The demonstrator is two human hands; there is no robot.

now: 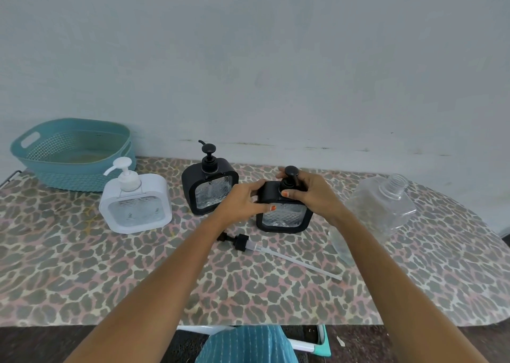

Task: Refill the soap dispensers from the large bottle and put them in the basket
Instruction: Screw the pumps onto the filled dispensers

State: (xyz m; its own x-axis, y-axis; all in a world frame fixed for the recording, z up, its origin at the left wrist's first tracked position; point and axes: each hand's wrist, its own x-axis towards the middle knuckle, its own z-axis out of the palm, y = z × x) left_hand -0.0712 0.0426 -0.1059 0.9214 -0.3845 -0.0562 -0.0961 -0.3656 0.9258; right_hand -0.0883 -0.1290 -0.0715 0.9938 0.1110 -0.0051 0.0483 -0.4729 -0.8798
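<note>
Three square soap dispensers stand on the leopard-print table [138,280]: a white one [135,202] at the left, a black one [209,190] in the middle, and a second black one [284,213] further right. My left hand [242,199] grips the left top corner of that second black dispenser. My right hand [309,193] is closed around its black pump collar. The large clear bottle [378,210] lies tilted at the right with its neck uncapped. A loose black pump with a long clear tube [265,248] lies on the table in front of the dispenser. The teal basket [74,152] sits at the back left.
A pale wall runs right behind the table. The table's right end is rounded and drops off near the clear bottle. Below the front edge I see dark floor, a white and teal frame [320,343] and striped teal cloth [248,346].
</note>
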